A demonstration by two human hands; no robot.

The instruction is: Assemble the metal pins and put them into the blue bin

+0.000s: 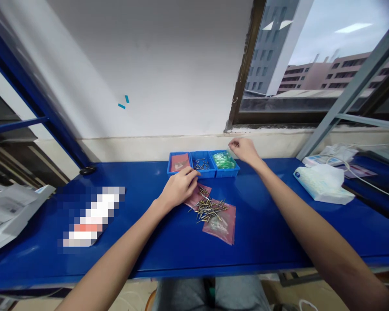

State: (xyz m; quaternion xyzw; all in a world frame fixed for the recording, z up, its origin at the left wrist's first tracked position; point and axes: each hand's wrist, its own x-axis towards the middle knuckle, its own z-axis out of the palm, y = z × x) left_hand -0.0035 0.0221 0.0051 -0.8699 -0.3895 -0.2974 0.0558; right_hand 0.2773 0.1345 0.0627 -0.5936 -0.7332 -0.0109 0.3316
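At the centre of the frame, left hand (180, 186) with fingers bent and gathered, just in front of a row of three shallow blue plastic bins and over the upper end of a translucent pink flat bag (192, 200); impossible to tell whether anything sits between the fingertips. Right of centre, right hand (243, 150) raised beside the right-hand bin (227, 173), fingers curled with the tips drawn close together; too blurred to tell whether pinching anything.

In the left-hand bin (169, 166), a flat pink packet (179, 161); in the middle bin (204, 173), loose thin metal pieces (201, 164); in the right-hand bin, shiny green packets (223, 160).

Just below centre, on a glossy blue tabletop (262, 242), a tangled pile of slender silver and brass-coloured metal pins (209, 210), spread partly over the pink flat bag and over a second translucent pink bag (227, 225) with pale contents.

At the right of the frame, a pale green and white soft tissue pack (326, 188). Left of centre, a small rounded black object (87, 170). Lower left, a pixelated white strip (99, 211), details hidden.
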